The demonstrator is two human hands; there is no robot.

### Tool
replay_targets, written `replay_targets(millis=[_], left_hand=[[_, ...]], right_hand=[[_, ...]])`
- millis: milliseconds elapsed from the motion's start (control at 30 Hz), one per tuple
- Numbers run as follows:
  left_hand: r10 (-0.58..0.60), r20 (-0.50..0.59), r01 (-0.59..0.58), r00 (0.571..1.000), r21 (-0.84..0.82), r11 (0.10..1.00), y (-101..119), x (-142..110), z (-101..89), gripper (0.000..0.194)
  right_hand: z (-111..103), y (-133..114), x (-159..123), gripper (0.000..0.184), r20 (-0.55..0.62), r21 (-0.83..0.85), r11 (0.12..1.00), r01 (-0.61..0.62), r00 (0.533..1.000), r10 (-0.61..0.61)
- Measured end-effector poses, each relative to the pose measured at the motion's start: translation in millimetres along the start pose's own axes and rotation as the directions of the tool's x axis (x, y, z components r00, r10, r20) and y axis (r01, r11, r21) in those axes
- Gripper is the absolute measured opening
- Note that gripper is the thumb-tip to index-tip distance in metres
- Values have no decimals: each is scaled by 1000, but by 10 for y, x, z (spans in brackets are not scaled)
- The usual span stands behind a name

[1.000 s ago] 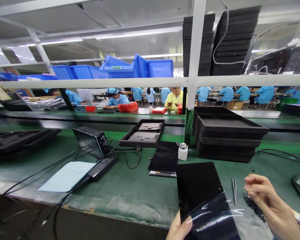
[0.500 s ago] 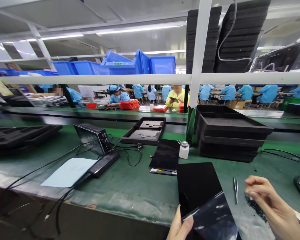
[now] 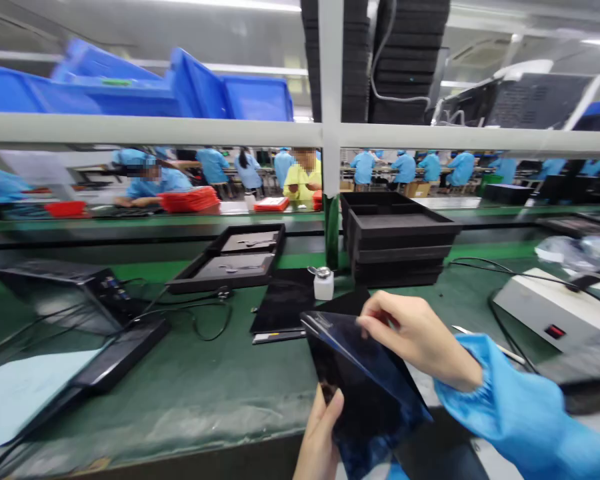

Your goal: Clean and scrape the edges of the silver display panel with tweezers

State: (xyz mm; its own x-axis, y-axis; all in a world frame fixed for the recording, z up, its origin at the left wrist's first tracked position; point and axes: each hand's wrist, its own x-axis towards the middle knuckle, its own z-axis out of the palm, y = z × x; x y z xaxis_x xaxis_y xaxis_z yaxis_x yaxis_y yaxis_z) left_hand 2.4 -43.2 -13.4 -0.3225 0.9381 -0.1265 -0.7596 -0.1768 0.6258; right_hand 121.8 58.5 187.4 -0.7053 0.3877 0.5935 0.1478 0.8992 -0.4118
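My left hand (image 3: pixel 318 437) grips the near left edge of a black screen panel (image 3: pixel 349 303), thumb on top. A clear, shiny film (image 3: pixel 367 383) lies at an angle over the panel and covers much of it. My right hand (image 3: pixel 414 330), in a blue sleeve, pinches the film's upper edge between thumb and fingers above the panel. Just beyond, on the green bench, lie dark flat panels (image 3: pixel 284 301) beside a small white bottle with a metal cap (image 3: pixel 323 287).
Stacked black trays (image 3: pixel 400 247) stand behind my hands. A shallow tray (image 3: pixel 190 277) sits at the back left. Left are a black device (image 3: pixel 97 293), cables and a pale blue sheet (image 3: pixel 35 393). At right is a white box with a red switch (image 3: pixel 555 310). Co-workers sit beyond.
My right hand has moved left from beside the tweezers and now pinches the film. The film has lifted farther up over the panel. The view has turned right; the tweezers are now hidden.
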Motion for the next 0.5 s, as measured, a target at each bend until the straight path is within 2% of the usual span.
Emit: replay_targets(millis=[133,233,400,500], left_hand=[[8,-45,-5,999,71,997,115,-47,153,66],[9,-79,1,997,120,993,144,-37,190,67],[-58,-160,78,985,122,989,133,0,191,70],[-90,-210,111,974,92,990,153,-29,293,65]], right_hand=[[11,-160,260,19,80,175,973,-151,987,139],[47,-234,456,23,139,295,919,-263,963,231],[226,-193,730,29,266,468,747,-472,881,390],[345,-141,830,30,295,557,624,-549,833,469]])
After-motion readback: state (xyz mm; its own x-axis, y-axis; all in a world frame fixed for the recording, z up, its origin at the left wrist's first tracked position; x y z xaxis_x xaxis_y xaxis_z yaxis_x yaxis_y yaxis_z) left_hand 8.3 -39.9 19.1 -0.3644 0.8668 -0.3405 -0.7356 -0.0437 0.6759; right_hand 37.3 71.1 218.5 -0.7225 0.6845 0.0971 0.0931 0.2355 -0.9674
